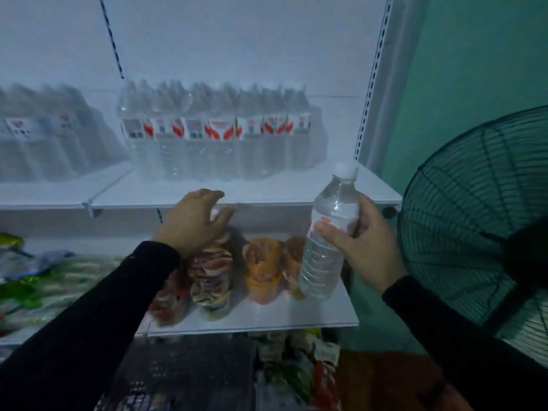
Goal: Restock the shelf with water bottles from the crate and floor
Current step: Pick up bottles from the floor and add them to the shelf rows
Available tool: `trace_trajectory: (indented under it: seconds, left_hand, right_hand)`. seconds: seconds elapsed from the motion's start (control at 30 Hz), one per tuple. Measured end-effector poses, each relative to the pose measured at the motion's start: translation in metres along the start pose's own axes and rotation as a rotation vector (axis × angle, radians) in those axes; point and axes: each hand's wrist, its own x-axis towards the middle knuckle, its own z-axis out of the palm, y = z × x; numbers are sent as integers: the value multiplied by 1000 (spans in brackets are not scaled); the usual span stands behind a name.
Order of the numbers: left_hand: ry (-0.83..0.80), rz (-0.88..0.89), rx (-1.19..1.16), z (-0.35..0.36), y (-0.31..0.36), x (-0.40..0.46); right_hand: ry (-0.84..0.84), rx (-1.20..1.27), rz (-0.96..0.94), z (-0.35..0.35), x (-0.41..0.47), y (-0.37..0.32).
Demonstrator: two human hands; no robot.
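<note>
My right hand (360, 250) grips a clear water bottle (329, 232) with a white cap, upright, in front of the right end of the upper shelf (267, 192). A row of several water bottles (213, 134) with red and white labels stands at the back of that shelf. My left hand (192, 221) is at the shelf's front edge, fingers curled over the white cap of a second bottle (211, 271) that hangs below it, blurred. A dark crate (184, 375) sits low in front of me.
Orange and red snack packs (264, 268) lie on the lower shelf (267, 318), with green packets (44, 280) to the left. More blurred bottles (44, 137) stand at the upper left. A dark standing fan (480, 221) is close on the right, beside a green wall (474, 69).
</note>
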Motion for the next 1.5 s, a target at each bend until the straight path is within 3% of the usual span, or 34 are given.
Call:
trace_trajectory:
  seconds: [0.17, 0.27, 0.4, 0.6, 0.97, 1.23, 1.5]
  left_hand:
    - [-152, -215, 113, -24, -68, 34]
    - [-255, -174, 153, -14, -93, 45]
    - [-248, -95, 255, 11, -123, 59]
    - [-185, -114, 227, 18, -124, 61]
    - [-209, -154, 261, 27, -129, 62]
    - [-184, -148, 250, 25, -127, 60]
    - [-179, -151, 256, 30, -133, 62]
  right_hand:
    - [92, -91, -60, 39, 48, -39]
    - [162, -176, -61, 56, 79, -47]
    - [231, -216, -64, 72, 121, -49]
    - [295, -274, -46, 95, 177, -43]
    - [276, -336, 1, 121, 215, -12]
    - [23, -306, 93, 107, 174, 24]
    - [127, -317, 115, 125, 195, 43]
